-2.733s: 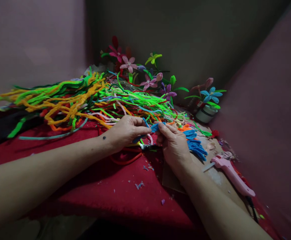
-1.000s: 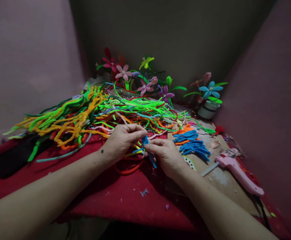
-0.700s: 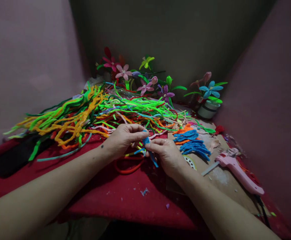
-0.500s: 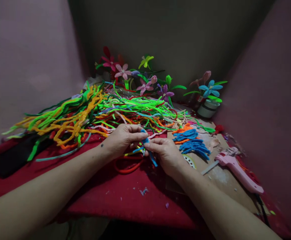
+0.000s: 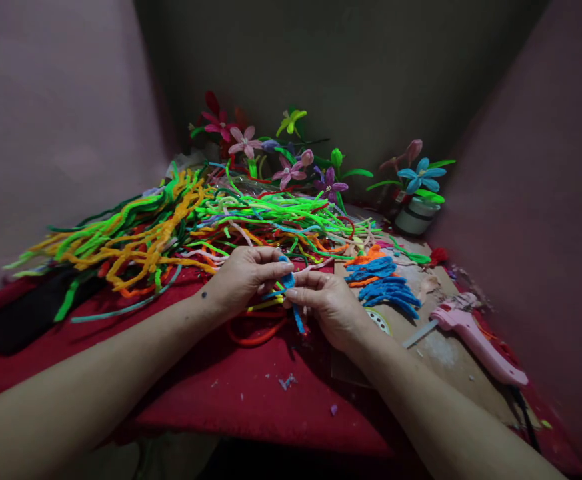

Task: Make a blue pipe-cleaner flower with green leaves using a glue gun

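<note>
Both of my hands meet over the red cloth (image 5: 251, 393) and pinch one blue pipe cleaner (image 5: 291, 287). My left hand (image 5: 245, 277) grips its upper bent part with thumb and fingertips. My right hand (image 5: 328, 307) holds it just below, and the loose blue end hangs down past my thumb. A pile of folded blue and orange pipe-cleaner pieces (image 5: 383, 283) lies just right of my right hand.
A big heap of green, orange and mixed pipe cleaners (image 5: 171, 220) covers the back of the table. Finished pipe-cleaner flowers (image 5: 291, 167) stand behind it, one blue flower in a small pot (image 5: 415, 213). A pink glue gun (image 5: 475, 337) lies on brown cardboard (image 5: 435, 353).
My hands have kept bending the blue pipe cleaner; its hanging end is shorter and the top is more curled. The view shifted slightly since the oldest frame.
</note>
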{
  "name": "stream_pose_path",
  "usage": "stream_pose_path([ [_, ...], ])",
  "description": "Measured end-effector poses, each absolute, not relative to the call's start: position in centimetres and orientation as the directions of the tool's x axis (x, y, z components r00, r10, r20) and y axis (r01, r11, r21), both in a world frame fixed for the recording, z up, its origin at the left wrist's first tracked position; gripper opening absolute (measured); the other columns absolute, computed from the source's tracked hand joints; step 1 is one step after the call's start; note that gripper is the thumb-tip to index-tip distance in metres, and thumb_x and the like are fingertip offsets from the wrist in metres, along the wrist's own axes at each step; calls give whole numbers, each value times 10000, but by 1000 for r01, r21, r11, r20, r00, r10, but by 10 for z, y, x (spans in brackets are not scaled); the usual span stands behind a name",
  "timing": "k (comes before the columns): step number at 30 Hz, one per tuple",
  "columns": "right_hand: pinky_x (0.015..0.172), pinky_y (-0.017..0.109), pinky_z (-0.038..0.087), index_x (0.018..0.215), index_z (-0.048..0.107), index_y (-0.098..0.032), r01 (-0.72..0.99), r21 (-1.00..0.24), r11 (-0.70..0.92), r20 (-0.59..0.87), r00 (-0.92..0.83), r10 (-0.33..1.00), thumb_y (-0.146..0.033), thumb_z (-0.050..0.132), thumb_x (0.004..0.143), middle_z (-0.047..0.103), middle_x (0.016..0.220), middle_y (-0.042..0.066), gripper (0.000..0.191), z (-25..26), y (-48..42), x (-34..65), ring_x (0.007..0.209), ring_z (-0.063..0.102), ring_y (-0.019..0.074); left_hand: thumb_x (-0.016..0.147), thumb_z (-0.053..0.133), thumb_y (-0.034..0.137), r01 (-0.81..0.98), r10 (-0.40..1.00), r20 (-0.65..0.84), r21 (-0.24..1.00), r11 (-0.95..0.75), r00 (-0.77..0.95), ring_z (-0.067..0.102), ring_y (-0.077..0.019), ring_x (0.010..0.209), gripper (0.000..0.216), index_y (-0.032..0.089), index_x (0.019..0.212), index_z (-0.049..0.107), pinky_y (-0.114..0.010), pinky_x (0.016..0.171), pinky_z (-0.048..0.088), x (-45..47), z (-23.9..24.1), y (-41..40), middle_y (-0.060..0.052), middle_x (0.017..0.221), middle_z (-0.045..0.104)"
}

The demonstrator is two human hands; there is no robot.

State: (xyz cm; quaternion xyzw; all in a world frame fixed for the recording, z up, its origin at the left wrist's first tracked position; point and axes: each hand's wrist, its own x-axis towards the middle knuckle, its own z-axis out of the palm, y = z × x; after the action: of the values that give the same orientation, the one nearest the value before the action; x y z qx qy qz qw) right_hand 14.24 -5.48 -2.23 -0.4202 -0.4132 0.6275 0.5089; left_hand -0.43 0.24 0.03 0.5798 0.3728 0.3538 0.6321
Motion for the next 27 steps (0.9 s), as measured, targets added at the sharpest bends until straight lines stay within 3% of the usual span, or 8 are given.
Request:
stream_pose_path([
  [9, 401, 217, 254, 533, 568, -148, -259, -961, -95, -76, -85, 993, -219, 665, 674, 459, 412, -56, 185, -23, -55, 142, 371, 367, 56, 618, 735, 327, -7, 864, -81, 995, 97, 498, 532, -106, 493, 236, 135, 718, 641, -193, 416, 373, -2, 1, 0, -15, 591, 603],
  [13, 432, 210, 302, 599, 584, -154, -424, -904, -48, -59, 14, 998, -203, 694, 642, 499, 481, -55, 128, -27, -49, 143, 414, 404, 57, 707, 675, 356, -132, 878, -55, 982, 133, 476, 465, -49, 460, 233, 140, 781, 629, -160, 426, 355, -2, -1, 4, 10, 615, 577],
  [16, 432, 214, 337, 633, 575, -154, -533, -846, -15, -65, 76, 995, -212, 705, 617, 546, 534, -39, 143, -25, -46, 144, 427, 447, 69, 704, 688, 286, -120, 876, -104, 976, 181, 471, 417, -15, 430, 199, 141, 823, 621, -134, 426, 333, -2, -4, 7, 23, 619, 573],
  [21, 429, 218, 379, 631, 537, -162, -558, -830, -13, -78, 93, 993, -186, 710, 581, 556, 517, -36, 182, -16, -47, 144, 424, 493, 92, 648, 728, 256, -13, 775, -217, 960, 279, 593, 468, -40, 445, 239, 135, 826, 625, -152, 428, 339, -3, -3, 3, -6, 643, 612],
  [27, 402, 197, 319, 581, 508, -171, -559, -829, 19, -52, 112, 992, -140, 710, 579, 492, 472, -66, 204, -22, -48, 142, 412, 433, 68, 632, 733, 238, -37, 785, -179, 968, 250, 594, 551, -69, 540, 282, 170, 878, 612, -165, 499, 400, 0, 1, -5, 15, 690, 616],
])
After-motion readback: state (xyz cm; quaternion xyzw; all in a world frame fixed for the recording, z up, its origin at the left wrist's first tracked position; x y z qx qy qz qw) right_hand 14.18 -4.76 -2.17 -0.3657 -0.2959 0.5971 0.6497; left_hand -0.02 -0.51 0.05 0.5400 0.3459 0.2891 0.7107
